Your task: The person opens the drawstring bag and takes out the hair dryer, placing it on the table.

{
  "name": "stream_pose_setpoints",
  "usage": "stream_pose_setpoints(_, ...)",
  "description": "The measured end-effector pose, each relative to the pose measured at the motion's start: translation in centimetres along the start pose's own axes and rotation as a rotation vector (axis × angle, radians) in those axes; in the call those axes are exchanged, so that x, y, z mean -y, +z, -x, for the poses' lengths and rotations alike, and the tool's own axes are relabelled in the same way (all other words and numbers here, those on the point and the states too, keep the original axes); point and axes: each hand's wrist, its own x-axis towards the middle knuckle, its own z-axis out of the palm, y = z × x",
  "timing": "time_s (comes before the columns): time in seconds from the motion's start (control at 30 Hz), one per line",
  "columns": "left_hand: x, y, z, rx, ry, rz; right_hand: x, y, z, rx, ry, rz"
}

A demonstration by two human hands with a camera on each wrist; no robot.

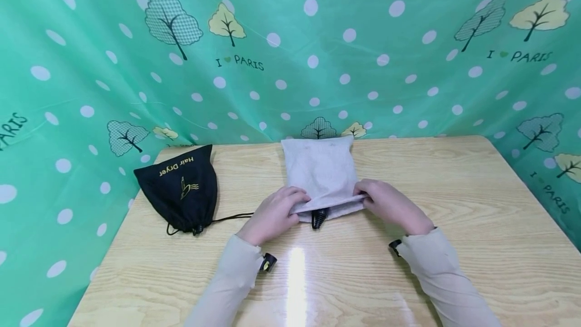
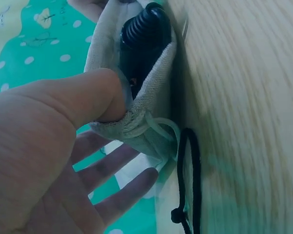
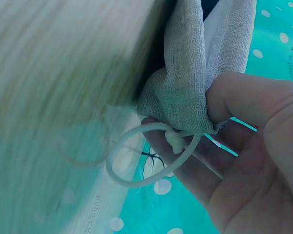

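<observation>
A light grey cloth drawstring bag (image 1: 320, 168) lies on the table, its mouth facing the person. Out of the mouth pokes a black ribbed cord end (image 1: 320, 217); the left wrist view shows more of this black thing (image 2: 145, 34) inside, the rest hidden by cloth. My left hand (image 1: 278, 212) grips the left corner of the mouth, thumb inside the rim and fingers outside. At the opposite corner, my right hand (image 1: 394, 206) pinches the rim, its thumb (image 3: 229, 97) tucked into the opening. A pale drawstring loop (image 3: 136, 180) hangs by the right fingers.
Left of the grey bag lies a black drawstring pouch (image 1: 188, 191) printed "Hair Dryer" in yellow. Its black cord (image 1: 233, 216) runs toward my left hand. Behind the wooden table (image 1: 454, 180) hangs a green dotted curtain (image 1: 313, 39).
</observation>
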Motion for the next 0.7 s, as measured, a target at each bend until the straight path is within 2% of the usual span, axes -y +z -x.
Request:
stream_pose_setpoints(0.3,-0.26,-0.14,-0.01,0.006,-0.009,-0.005,-0.46,-0.32,-0.01,0.014,-0.01,-0.013)
stream_pose_setpoints(0.57,-0.7,-0.23,0.26,0.013,0.036,-0.036,-0.19,-0.62,0.25,0.073,-0.04,-0.096)
stream_pose_setpoints(0.7,-0.51,-0.63,0.1,0.034,0.016,-0.002,0.36,-0.74,0.26,0.025,-0.024,-0.129)
